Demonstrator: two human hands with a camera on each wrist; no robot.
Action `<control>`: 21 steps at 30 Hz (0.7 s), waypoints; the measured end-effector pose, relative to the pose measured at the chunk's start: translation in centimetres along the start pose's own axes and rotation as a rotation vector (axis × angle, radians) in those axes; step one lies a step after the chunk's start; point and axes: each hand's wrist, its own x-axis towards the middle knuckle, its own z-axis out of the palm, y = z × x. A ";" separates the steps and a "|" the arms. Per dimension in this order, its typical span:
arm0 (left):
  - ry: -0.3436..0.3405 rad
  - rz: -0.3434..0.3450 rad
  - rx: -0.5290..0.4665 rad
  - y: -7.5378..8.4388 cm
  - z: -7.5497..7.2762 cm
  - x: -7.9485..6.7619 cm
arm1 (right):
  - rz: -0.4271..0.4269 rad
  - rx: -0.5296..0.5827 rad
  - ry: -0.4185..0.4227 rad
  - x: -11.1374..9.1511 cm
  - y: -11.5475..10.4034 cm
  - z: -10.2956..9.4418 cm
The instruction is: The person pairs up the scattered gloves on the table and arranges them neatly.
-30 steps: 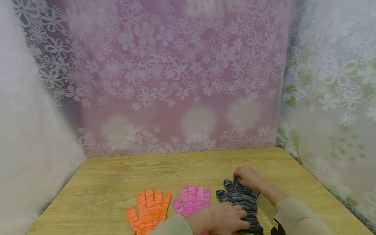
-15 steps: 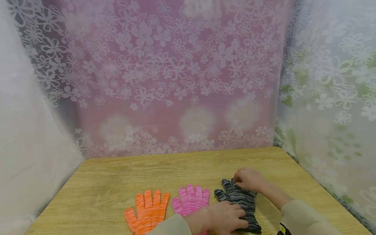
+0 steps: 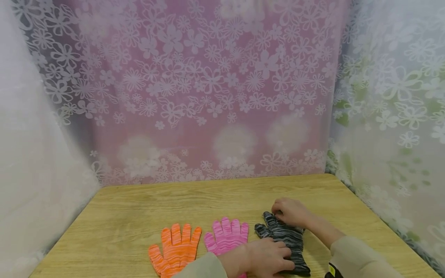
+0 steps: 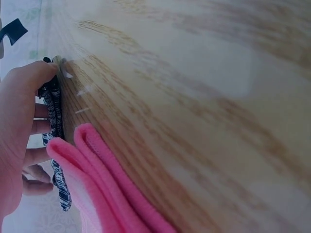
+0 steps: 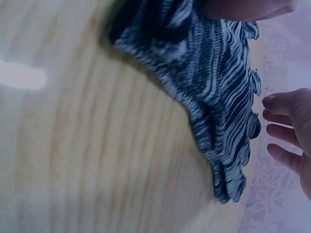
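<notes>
A black-and-grey striped knit glove (image 3: 290,241) lies on the table at the right in the head view. My left hand (image 3: 269,255) rests across its cuff end. In the left wrist view the thumb (image 4: 46,72) touches the dark cuff, and the other fingers (image 4: 38,127) reach the knit. My right hand (image 3: 291,212) is over the far end, hiding some glove fingers. The right wrist view shows loosely bent fingers (image 5: 284,158) beside the glove's fingertips with a small gap. A pink glove (image 3: 226,235) lies partly under my left forearm.
An orange glove (image 3: 177,249) lies palm-flat at the left, partly behind my left sleeve (image 3: 205,267). Under all the gloves is a wood-grain table (image 3: 139,208). A pink flowered curtain (image 3: 208,96) hangs behind its far edge, with pale curtains at both sides.
My right hand shifts slightly left over the striped glove's fingers. My left hand stays on the cuff end, and the gloves keep their places.
</notes>
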 end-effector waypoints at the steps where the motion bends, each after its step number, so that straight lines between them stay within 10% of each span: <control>1: -0.011 -0.001 -0.007 0.0 0.0 0.0 | -0.006 0.005 -0.001 0.2 -0.1 -0.1; 10: -0.063 -0.015 -0.023 0.0 -0.1 0.2 | -0.059 0.042 -0.091 1.6 -1.4 0.5; 21: -0.055 -0.017 -0.004 -0.1 -0.1 0.3 | -0.063 0.084 0.002 1.6 -0.8 0.4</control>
